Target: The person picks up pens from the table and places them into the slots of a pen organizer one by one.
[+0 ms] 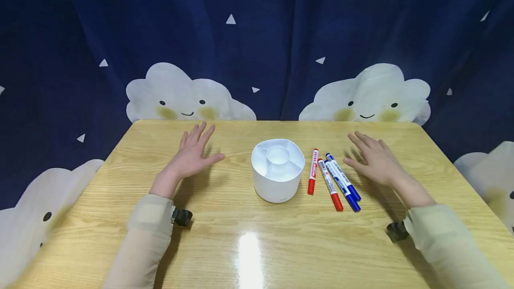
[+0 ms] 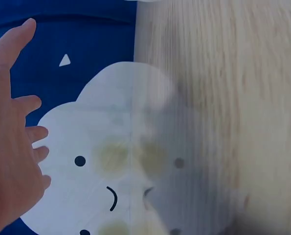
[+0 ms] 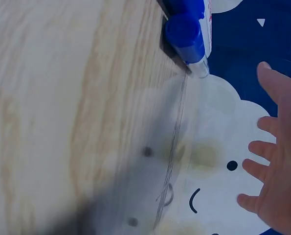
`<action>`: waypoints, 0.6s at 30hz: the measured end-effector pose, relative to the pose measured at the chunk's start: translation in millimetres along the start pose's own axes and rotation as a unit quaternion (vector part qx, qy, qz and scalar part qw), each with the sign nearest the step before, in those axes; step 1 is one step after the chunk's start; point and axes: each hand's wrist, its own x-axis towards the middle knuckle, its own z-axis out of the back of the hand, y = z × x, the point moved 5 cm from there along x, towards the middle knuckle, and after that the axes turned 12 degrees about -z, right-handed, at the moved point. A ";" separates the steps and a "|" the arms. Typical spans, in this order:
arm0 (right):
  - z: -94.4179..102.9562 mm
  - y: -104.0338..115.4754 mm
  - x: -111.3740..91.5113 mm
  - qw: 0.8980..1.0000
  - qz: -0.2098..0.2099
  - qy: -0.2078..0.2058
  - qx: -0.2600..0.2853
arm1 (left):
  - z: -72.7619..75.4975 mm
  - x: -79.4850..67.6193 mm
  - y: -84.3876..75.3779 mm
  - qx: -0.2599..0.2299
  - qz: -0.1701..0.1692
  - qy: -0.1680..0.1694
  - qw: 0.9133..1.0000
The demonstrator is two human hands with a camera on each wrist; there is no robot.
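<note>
My left hand (image 1: 192, 157) hovers over the table left of a white round organizer (image 1: 277, 189), its fingers spread and holding nothing. The organizer stands upright, with a round middle cup and several compartments around it. To its right lie two red markers (image 1: 313, 171) (image 1: 330, 185) and two blue markers (image 1: 342, 184), the blue ones side by side. Beyond them my right hand (image 1: 375, 159) is held with fingers spread and nothing in it, its thumb nearest the blue markers. In the right wrist view, blue marker caps (image 3: 185, 36) show at the top.
The wooden table (image 1: 209, 244) has its far edge against a dark blue curtain (image 1: 257, 35) printed with white clouds and triangles. Small black cameras (image 1: 182, 216) (image 1: 397, 231) are strapped at both wrists.
</note>
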 end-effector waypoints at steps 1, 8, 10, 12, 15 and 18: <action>-0.2 0.9 0.3 1.000 0.003 -0.002 0.003 | -1.1 0.8 -1.4 -0.005 -0.003 -0.002 1.000; -4.6 9.3 2.8 1.000 0.005 0.011 0.027 | -10.7 7.1 -14.5 -0.067 0.002 0.000 0.998; -7.5 11.9 3.6 0.999 0.004 0.023 0.035 | -13.6 8.5 -19.5 -0.108 0.005 -0.002 0.994; -11.0 14.0 5.0 0.998 0.003 0.037 0.044 | -16.1 10.0 -25.7 -0.153 0.001 -0.005 0.988; -16.9 17.4 7.8 0.996 0.007 0.063 0.056 | -20.0 12.8 -35.3 -0.211 -0.010 -0.008 0.977; -23.1 19.4 11.1 0.995 0.010 0.084 0.059 | -23.6 15.9 -44.6 -0.245 -0.031 -0.010 0.969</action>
